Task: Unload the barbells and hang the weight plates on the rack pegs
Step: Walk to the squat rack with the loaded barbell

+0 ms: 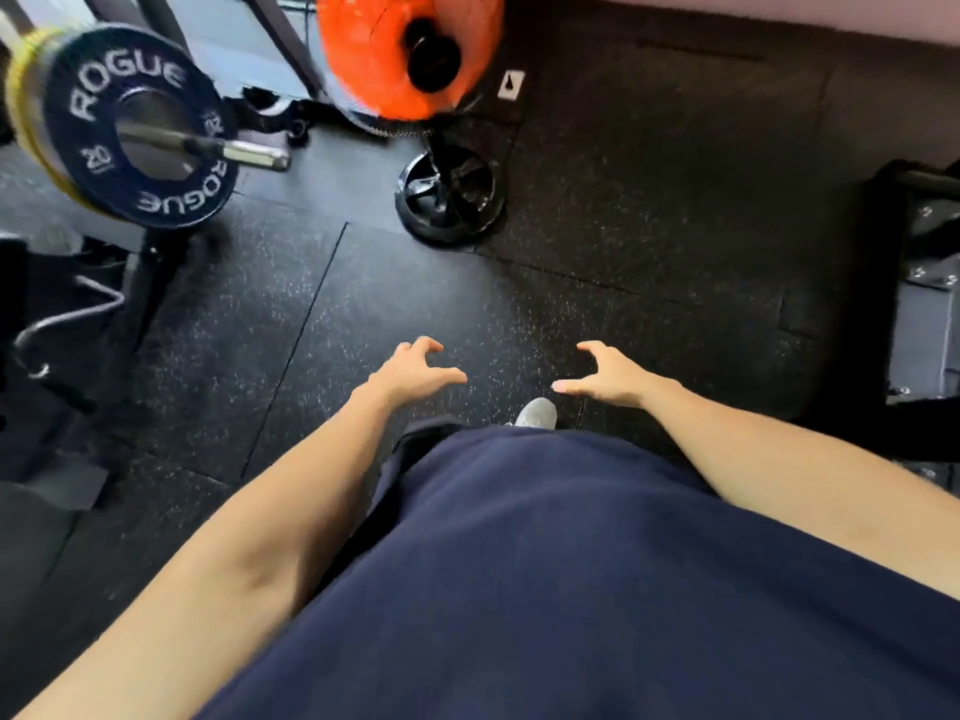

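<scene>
A dark blue plate (140, 127) marked ROGUE and 20 sits on the barbell sleeve (249, 153) at the upper left, with a yellow plate (23, 122) behind it. My left hand (410, 371) and my right hand (608, 376) hover over the black rubber floor, palms facing each other, fingers loosely curved, holding nothing. Both hands are well below and to the right of the blue plate. No rack peg shows clearly.
An orange fan (410, 54) on a black round base (449, 200) stands at the top centre. Dark rack parts (924, 283) stand at the right edge. A metal hook (67, 314) hangs at the left. My grey shoe (537, 413) shows below my hands.
</scene>
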`<state>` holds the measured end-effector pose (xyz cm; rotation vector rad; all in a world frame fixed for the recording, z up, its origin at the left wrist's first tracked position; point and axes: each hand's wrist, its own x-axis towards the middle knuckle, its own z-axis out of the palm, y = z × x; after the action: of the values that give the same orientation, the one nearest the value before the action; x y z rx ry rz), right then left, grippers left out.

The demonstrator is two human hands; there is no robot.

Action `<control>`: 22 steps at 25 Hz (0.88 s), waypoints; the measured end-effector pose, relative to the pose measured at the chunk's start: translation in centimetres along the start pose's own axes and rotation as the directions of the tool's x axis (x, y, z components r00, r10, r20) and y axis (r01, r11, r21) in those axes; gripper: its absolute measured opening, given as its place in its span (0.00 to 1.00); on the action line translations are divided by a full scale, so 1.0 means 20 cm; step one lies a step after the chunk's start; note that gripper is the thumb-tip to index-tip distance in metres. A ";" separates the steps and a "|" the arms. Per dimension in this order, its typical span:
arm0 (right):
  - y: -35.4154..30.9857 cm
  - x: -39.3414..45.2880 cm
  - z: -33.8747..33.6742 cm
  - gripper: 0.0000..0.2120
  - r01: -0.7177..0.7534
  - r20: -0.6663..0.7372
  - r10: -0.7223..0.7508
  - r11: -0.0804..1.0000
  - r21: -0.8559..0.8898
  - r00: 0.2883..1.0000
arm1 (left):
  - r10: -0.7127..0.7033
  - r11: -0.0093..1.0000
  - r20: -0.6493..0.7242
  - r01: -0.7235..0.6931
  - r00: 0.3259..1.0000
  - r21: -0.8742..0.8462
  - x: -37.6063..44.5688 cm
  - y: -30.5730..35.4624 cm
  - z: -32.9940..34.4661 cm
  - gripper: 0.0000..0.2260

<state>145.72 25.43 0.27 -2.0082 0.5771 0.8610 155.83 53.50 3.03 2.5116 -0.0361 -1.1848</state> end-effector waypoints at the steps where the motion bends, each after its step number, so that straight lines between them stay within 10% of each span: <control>1: -0.03 0.03 -0.07 0.48 -0.008 -0.020 0.008 0.999 0.038 1.000 | 0.027 0.999 0.008 -0.028 1.000 0.041 0.07 0.09 -0.07 0.39; 9: 0.08 0.11 -0.37 0.49 -0.180 -0.171 0.278 0.881 0.437 0.945 | 0.268 0.867 0.225 -0.336 0.937 0.367 0.62 0.88 -0.36 0.33; 22: 0.05 0.08 -0.31 0.53 -0.088 -0.132 0.790 0.229 0.970 0.599 | 0.258 0.171 0.760 -0.802 0.597 0.572 1.12 2.04 -0.17 0.43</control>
<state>148.28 19.62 1.00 -0.9061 1.7386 -0.0215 178.14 12.49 1.97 2.2368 -2.1674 -1.6413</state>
